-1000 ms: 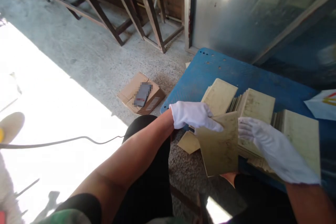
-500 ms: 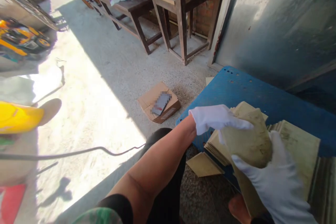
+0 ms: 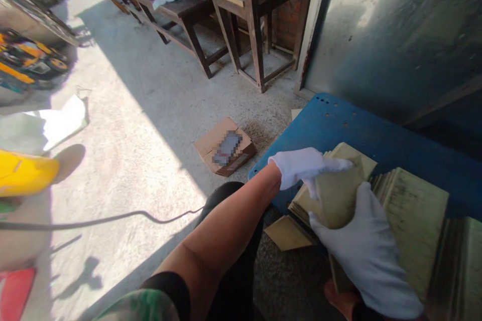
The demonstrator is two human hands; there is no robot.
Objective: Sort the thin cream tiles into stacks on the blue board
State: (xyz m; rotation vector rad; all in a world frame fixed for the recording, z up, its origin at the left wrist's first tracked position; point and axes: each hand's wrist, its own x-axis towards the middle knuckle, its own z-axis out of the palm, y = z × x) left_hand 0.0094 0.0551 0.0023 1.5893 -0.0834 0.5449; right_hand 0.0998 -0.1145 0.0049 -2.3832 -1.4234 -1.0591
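Observation:
Both my hands wear white gloves. My left hand (image 3: 307, 168) grips the top edge of a thin, flat, pale yellow-green sheet (image 3: 339, 193) that bends between my hands. My right hand (image 3: 363, 251) holds the same sheet from below and the right. Under and behind the sheet, stacks of similar pale sheets (image 3: 412, 220) lie on a blue board (image 3: 361, 130). One loose sheet (image 3: 288, 233) rests on the floor by the board's near corner.
A flattened cardboard box (image 3: 226, 146) lies on the concrete floor to the left of the blue board. A black cable (image 3: 113, 219) crosses the floor. Wooden tables (image 3: 241, 15) stand at the back. A yellow object (image 3: 22, 173) sits at far left.
The view swung up and left, then steadied. The sheet went from flat in front of me to curved between both hands, and my right hand came in under it.

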